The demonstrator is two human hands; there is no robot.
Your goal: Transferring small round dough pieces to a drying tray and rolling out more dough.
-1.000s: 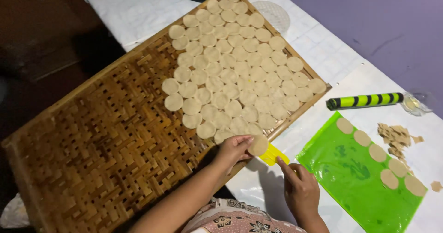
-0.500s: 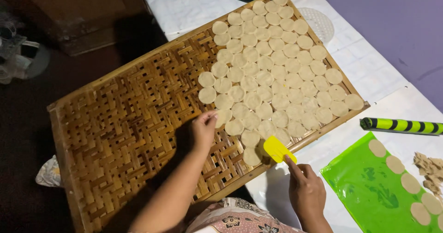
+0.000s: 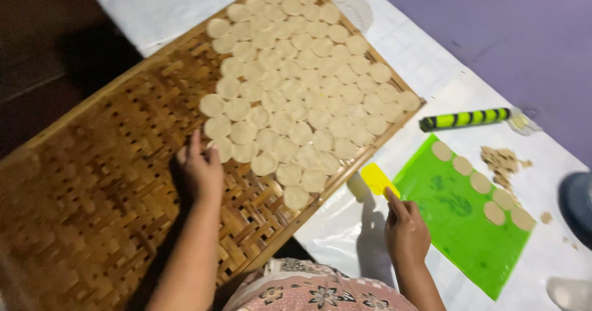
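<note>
My left hand [image 3: 200,170] rests on the woven bamboo tray [image 3: 92,200], fingertips touching a round dough disc [image 3: 221,149] at the left edge of the laid-out discs. Several pale dough discs [image 3: 296,83] cover the tray's far half in rows. My right hand [image 3: 404,229] is shut on a yellow scraper [image 3: 377,178], held just off the tray's near edge over the white cloth. To its right lies a green mat [image 3: 459,225] with several more discs [image 3: 482,183] along its far edge.
A green-and-black striped rolling pin [image 3: 464,119] lies beyond the mat. Dough scraps [image 3: 502,162] sit right of the mat. A white cloth [image 3: 345,237] covers the surface. A patterned garment [image 3: 308,289] shows at the bottom. A blue object [image 3: 576,206] is at the right edge.
My left hand carried a disc from the tray's near edge to the left side of the rows and set it there. My right hand stays with the scraper.
</note>
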